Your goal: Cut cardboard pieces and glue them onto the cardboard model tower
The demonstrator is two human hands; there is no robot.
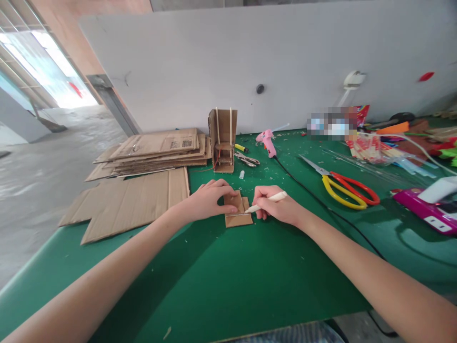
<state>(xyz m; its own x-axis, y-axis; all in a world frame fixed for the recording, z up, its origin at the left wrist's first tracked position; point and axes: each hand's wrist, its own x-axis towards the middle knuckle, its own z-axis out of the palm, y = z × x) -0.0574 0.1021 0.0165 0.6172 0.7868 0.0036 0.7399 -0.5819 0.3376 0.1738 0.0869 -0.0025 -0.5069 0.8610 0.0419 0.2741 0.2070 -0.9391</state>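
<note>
My right hand point(274, 205) is closed around a white pen point(273, 198), its tip touching a small cardboard piece point(238, 220) on the green table. My left hand point(210, 200) holds a smaller cardboard piece point(233, 202) against that piece, thumb and fingers on either side of it. The pen tip is at the line where the two pieces meet. A white pen cap point(242, 175) lies just beyond the hands. Behind them an upright cardboard model point(224, 128) stands with two thin sticks along it.
Stacked cardboard sheets point(153, 145) and a loose sheet point(139, 202) lie at left. A pink glue gun point(268, 144), pliers point(248, 159) and a yellow cutter point(242, 148) lie at the back. Large scissors point(342, 186) and a purple device point(424, 209) are at right. A black cord point(321, 205) crosses the table point(232, 281).
</note>
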